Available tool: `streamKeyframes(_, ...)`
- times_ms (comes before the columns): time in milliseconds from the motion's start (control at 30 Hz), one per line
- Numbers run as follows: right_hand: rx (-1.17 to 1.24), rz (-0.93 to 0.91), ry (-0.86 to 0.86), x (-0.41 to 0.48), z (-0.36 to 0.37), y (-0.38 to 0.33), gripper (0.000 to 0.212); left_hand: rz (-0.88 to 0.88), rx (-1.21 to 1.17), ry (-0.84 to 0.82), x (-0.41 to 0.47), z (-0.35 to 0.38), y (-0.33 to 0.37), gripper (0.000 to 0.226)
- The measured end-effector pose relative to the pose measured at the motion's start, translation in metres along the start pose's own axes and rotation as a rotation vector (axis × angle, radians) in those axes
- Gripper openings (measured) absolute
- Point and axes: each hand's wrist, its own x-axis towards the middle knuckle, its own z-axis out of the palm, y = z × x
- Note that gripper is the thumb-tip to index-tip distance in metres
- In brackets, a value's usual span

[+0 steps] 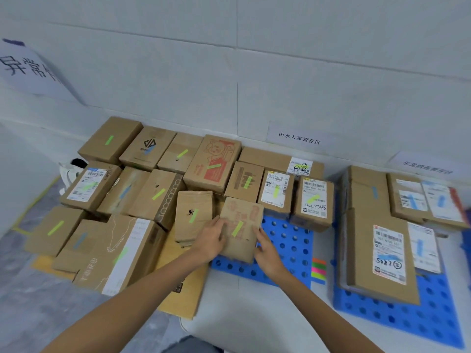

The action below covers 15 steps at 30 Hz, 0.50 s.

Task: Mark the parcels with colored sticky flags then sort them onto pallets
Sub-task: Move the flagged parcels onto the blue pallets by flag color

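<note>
Small brown cardboard parcel (240,229) bearing a green sticky flag (237,228), on the perforated blue plastic pallet (288,240), clasped at both sides by left hand (212,238) and right hand (267,253), fingers pressed flat: apparently light, stiff, best gripped by side walls; red print illegible, underside hidden.

The parcel (240,229) under both hands is matt brown cardboard, creased and scuffed, with faded red print and a slick yellow-green paper flag (237,229). It sits on a blue perforated pallet (288,240) of smooth moulded plastic with a slight sheen. Neighbouring cardboard boxes (163,197) carry glossy white paper labels, and a flat cardboard sheet (183,296) looks matt and plain.
</note>
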Motion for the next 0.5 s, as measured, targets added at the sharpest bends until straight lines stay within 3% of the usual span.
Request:
streamKeyframes(167, -0.004, -0.006, -0.013, 0.003, -0.006, -0.009, 0.064, 0.005, 0.029, -0.102, 0.011, -0.016, -0.007, 0.035)
streamKeyframes(267, -0.171, 0.004, 0.047, 0.004, 0.003, -0.012, 0.068, 0.052, 0.037, -0.113, 0.014, -0.024, -0.018, 0.041)
streamKeyframes(367, -0.371, -0.115, 0.255, 0.012, 0.019, -0.028, 0.069, 0.055, 0.015, 0.001, 0.015, -0.035, -0.037, 0.055)
streamKeyframes(500, -0.320, -0.280, 0.212, 0.032, 0.048, -0.075, 0.049, -0.130, -0.108, 0.177, 0.014, -0.051, -0.073, 0.059)
